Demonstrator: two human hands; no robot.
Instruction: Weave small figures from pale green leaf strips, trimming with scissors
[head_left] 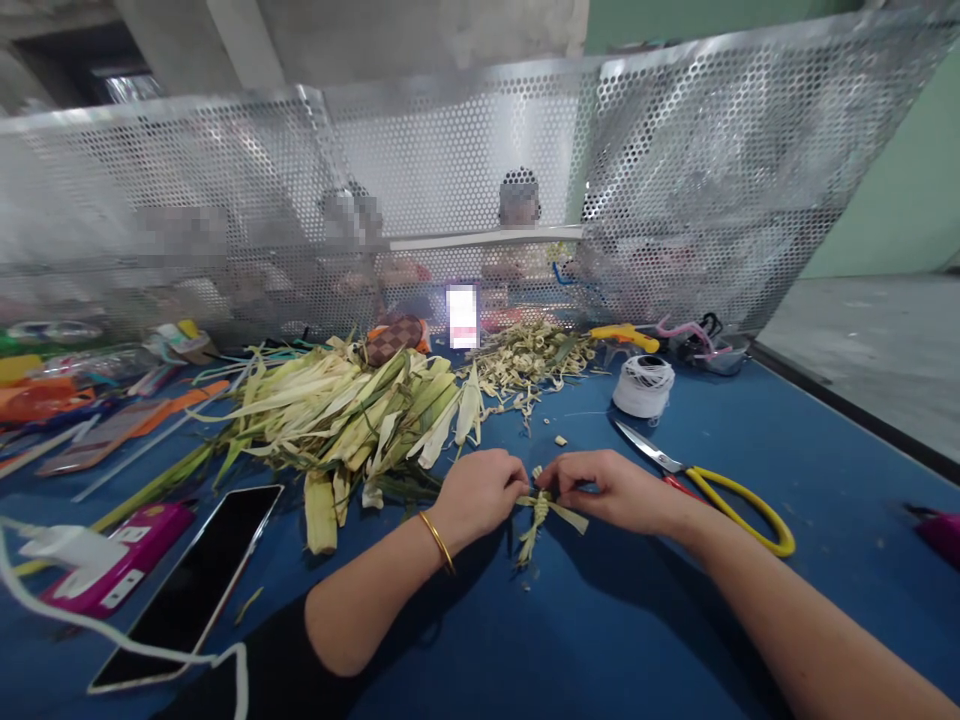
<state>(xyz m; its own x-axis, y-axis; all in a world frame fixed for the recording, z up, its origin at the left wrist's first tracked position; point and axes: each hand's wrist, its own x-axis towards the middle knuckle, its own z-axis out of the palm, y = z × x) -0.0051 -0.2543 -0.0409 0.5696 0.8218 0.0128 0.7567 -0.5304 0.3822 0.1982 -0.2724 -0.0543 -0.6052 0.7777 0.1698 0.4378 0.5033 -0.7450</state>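
Observation:
Between my two hands is a small braided corn husk piece, pale green, with loose strip ends sticking out below and to the right. My left hand, a gold bangle on its wrist, is closed with its fingertips at the left side of the piece. From the other side, my right hand pinches at the top right of it. Fingers partly hide the upper end. Scissors with yellow and red handles lie just beyond my right hand. Left of my hands spreads a large pile of corn husks.
A spool of white string stands at the back right, near a yellow glue gun. Small braided pieces are heaped at the back. A phone and a purple power strip with a cable lie left. A perforated metal screen rises behind.

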